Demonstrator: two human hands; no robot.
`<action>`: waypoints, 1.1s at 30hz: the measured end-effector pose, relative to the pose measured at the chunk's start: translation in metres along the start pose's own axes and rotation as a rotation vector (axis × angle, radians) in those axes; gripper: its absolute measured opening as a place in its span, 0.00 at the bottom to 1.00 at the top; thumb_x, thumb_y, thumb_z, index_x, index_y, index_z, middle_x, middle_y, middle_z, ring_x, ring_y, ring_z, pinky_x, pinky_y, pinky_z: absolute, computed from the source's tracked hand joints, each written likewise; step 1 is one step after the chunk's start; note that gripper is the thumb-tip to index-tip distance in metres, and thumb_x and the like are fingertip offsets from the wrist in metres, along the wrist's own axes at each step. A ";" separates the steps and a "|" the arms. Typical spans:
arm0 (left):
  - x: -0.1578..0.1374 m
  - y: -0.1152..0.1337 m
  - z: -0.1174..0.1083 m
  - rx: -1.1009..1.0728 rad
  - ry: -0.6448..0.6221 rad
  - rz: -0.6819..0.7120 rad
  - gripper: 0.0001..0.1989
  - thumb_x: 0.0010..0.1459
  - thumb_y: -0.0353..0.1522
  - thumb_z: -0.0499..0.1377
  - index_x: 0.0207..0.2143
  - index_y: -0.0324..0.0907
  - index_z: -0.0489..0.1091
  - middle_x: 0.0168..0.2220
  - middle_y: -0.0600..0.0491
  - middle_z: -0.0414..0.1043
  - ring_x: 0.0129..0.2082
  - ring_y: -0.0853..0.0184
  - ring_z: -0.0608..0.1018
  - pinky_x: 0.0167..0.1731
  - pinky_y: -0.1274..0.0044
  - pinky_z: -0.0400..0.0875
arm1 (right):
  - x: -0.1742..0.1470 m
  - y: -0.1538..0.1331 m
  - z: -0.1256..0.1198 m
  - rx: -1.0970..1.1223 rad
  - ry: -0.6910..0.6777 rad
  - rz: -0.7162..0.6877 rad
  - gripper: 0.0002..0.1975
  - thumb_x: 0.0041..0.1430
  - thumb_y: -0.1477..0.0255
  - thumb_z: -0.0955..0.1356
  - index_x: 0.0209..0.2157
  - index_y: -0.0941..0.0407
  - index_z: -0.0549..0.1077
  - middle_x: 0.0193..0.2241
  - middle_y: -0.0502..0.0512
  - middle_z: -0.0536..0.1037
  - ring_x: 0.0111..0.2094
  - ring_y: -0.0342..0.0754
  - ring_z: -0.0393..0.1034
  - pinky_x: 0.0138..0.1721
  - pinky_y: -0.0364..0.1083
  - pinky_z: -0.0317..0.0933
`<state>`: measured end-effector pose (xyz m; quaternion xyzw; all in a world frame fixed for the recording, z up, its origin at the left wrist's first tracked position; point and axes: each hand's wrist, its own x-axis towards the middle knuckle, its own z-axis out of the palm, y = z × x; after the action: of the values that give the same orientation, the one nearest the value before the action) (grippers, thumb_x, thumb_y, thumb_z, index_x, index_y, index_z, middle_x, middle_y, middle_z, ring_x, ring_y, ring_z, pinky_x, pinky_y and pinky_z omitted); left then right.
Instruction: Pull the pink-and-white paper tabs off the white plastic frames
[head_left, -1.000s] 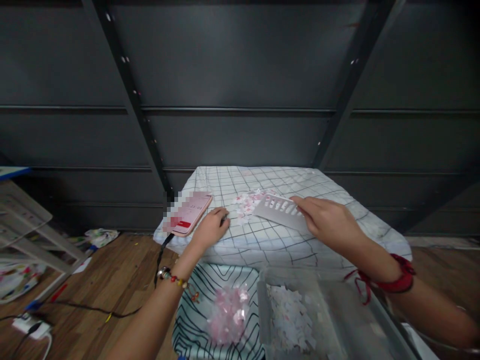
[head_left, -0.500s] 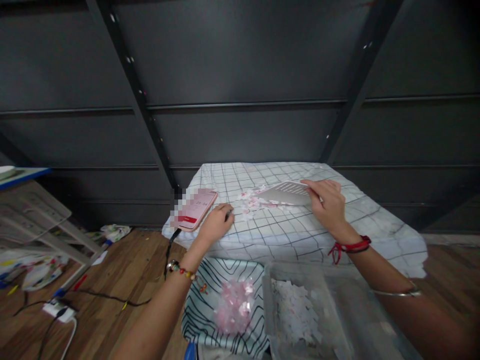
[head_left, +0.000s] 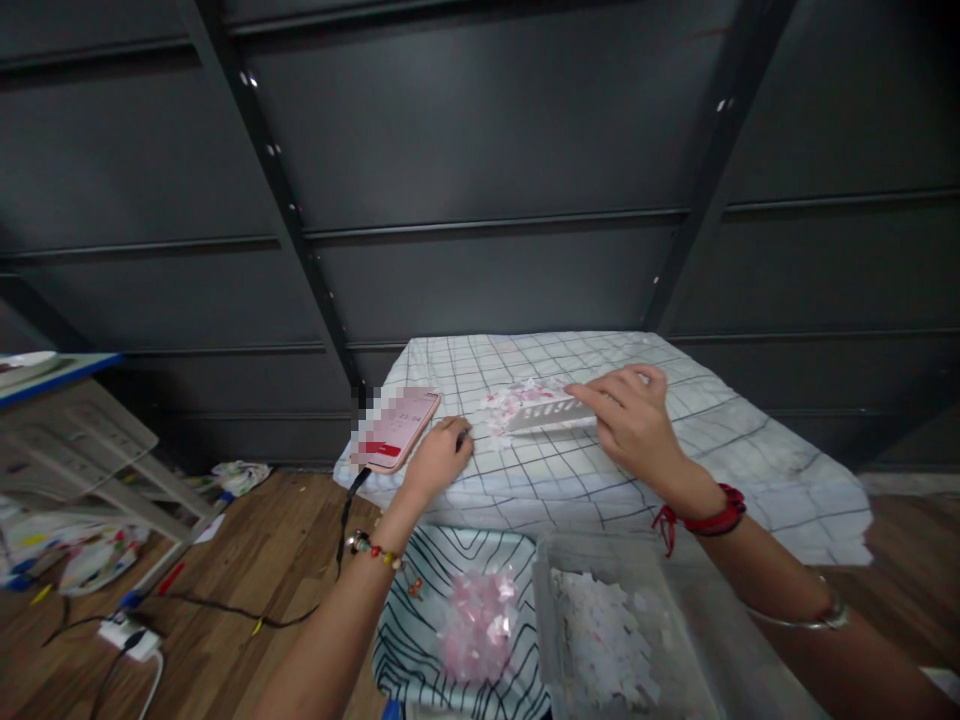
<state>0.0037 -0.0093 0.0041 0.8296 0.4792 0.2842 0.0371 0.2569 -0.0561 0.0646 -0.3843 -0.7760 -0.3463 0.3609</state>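
My right hand (head_left: 634,420) pinches the edge of a thin white slotted plastic sheet (head_left: 551,412), tilted over the cloth. Its low edge is by a heap of small white and pink paper pieces (head_left: 517,395) on the checked cloth (head_left: 510,480). My left hand (head_left: 441,458) rests on the cloth, fingers curled round a small dark object (head_left: 462,438), mostly hidden in the grip. Just left of that hand lies a pink-cased phone (head_left: 401,430), plugged into a black cable.
Below the cloth stand a wavy-striped basket (head_left: 390,640) with small pink-and-clear packets (head_left: 480,625) and a clear plastic box (head_left: 551,660) of white paper pieces (head_left: 600,640). Cables and a power strip (head_left: 127,635) lie on the wooden floor at left. A dark panelled wall (head_left: 480,280) rises behind.
The slotted sheet has swung lower and steeper as my right hand moved slightly left, and more of the paper heap shows behind it. My left hand stays beside the phone.
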 end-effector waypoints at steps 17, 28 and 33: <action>0.001 0.000 0.001 0.000 0.011 -0.034 0.12 0.54 0.26 0.49 0.38 0.38 0.68 0.40 0.47 0.72 0.42 0.63 0.73 0.46 0.71 0.67 | 0.003 -0.004 -0.005 0.056 -0.102 -0.067 0.20 0.46 0.85 0.58 0.39 0.57 0.70 0.28 0.52 0.72 0.33 0.46 0.61 0.43 0.50 0.48; 0.000 0.001 0.000 0.022 0.013 -0.043 0.11 0.53 0.25 0.49 0.37 0.37 0.68 0.39 0.46 0.72 0.41 0.62 0.73 0.44 0.71 0.68 | -0.001 0.005 -0.014 0.060 -0.129 -0.063 0.20 0.46 0.85 0.58 0.40 0.58 0.70 0.29 0.52 0.72 0.33 0.46 0.62 0.43 0.50 0.49; 0.001 0.003 -0.001 0.051 0.005 -0.053 0.11 0.53 0.25 0.49 0.38 0.36 0.68 0.37 0.46 0.72 0.39 0.62 0.74 0.43 0.71 0.68 | -0.005 0.005 -0.020 -0.006 -0.131 0.007 0.17 0.48 0.83 0.59 0.39 0.59 0.70 0.28 0.53 0.73 0.32 0.47 0.62 0.41 0.49 0.49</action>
<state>0.0055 -0.0101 0.0060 0.8165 0.5082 0.2731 0.0223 0.2687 -0.0718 0.0719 -0.4099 -0.7955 -0.3216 0.3095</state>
